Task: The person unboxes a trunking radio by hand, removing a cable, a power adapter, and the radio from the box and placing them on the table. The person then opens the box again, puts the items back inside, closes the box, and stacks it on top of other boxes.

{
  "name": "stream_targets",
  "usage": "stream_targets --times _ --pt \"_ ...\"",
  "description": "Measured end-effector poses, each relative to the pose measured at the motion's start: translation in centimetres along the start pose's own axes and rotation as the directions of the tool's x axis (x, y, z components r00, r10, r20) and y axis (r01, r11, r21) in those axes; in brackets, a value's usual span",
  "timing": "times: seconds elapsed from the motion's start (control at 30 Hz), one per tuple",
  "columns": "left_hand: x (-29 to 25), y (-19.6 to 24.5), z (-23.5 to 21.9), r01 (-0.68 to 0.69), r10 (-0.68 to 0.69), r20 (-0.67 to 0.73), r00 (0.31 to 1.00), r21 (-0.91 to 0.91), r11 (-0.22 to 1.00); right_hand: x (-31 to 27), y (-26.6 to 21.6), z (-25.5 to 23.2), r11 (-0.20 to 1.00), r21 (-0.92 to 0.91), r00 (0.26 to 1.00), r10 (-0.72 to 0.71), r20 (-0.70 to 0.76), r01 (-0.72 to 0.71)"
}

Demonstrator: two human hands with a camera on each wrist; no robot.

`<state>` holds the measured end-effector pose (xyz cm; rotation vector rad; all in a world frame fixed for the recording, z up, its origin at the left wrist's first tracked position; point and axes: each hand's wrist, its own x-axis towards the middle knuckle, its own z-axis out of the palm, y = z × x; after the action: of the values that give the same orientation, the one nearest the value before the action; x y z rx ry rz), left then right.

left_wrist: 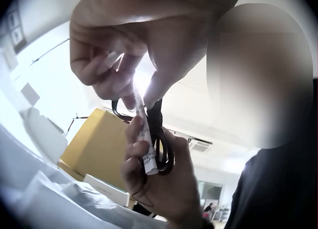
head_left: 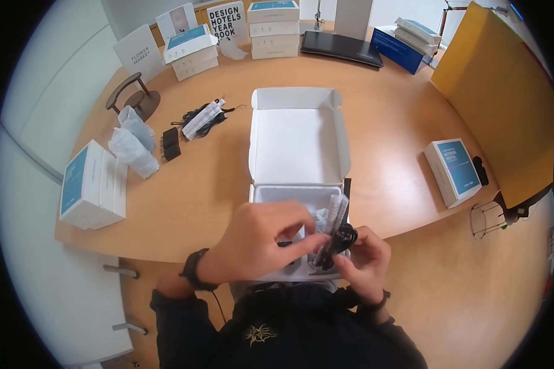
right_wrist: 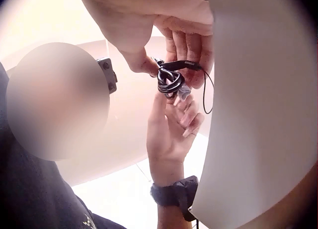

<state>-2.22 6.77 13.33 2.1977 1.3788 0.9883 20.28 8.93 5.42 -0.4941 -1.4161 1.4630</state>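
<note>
A coiled black cable [head_left: 346,235] with a printed white strip [head_left: 335,212] is between both hands, above the front right of an open white box [head_left: 298,147]. My right hand [head_left: 369,261] grips the bundle from the right. From the left, my left hand [head_left: 261,237] pinches it between thumb and fingers. In the left wrist view the strip [left_wrist: 149,162] stands upright beside the black loops [left_wrist: 165,152]. The right wrist view shows the coil [right_wrist: 170,81] between both hands' fingertips, a thin cord loop [right_wrist: 212,97] hanging from it. Clear wrapping [head_left: 319,218] lies in the box.
Stacked boxes [head_left: 112,190], wrapped items [head_left: 132,150], black adapters [head_left: 170,144] and bundled cables [head_left: 206,117] occupy the table's left. On the right are a blue-topped box [head_left: 452,172] and a yellow panel [head_left: 495,98]. More boxes [head_left: 274,37] and a black laptop [head_left: 341,49] stand behind.
</note>
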Motion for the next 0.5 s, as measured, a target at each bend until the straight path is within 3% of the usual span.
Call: stream_targets --times 0.07,0.1,0.17,0.2,0.33,0.4,0.5 --pt "0.5 -0.3 -0.5 0.181 -0.157 0.104 0.982 -0.292 0.939 0.0 -0.1 0.0 0.998 0.054 0.999 0.016 0.036 -0.018" --pt "0.8 -0.6 -0.5 0.180 -0.156 0.102 0.982 -0.293 0.939 0.0 -0.1 0.0 0.993 0.108 0.997 0.032 0.072 -0.040" --pt "1.1 -1.6 0.0 0.404 -0.151 0.425 0.892 -0.606 0.685 0.0 -0.2 0.3 0.983 0.149 0.989 0.092 0.117 -0.109" --pt "1.0 -1.7 0.2 0.445 -0.122 0.463 0.878 -0.697 0.563 0.0 -0.2 0.5 0.966 0.188 0.975 0.150 0.162 -0.179" --pt "0.5 -1.7 1.0 0.409 -0.137 0.396 0.908 -0.768 0.493 0.1 0.2 0.8 0.968 0.191 0.981 0.135 0.137 -0.160" --pt "0.5 -1.5 1.1 0.297 -0.157 0.252 0.955 -0.785 0.544 0.2 0.6 0.5 0.963 0.232 0.983 0.102 0.153 -0.136" --pt "0.5 -1.1 1.2 0.287 -0.215 0.194 0.957 -0.744 0.603 0.5 -0.2 0.9 0.945 0.273 0.977 0.137 0.165 -0.179"
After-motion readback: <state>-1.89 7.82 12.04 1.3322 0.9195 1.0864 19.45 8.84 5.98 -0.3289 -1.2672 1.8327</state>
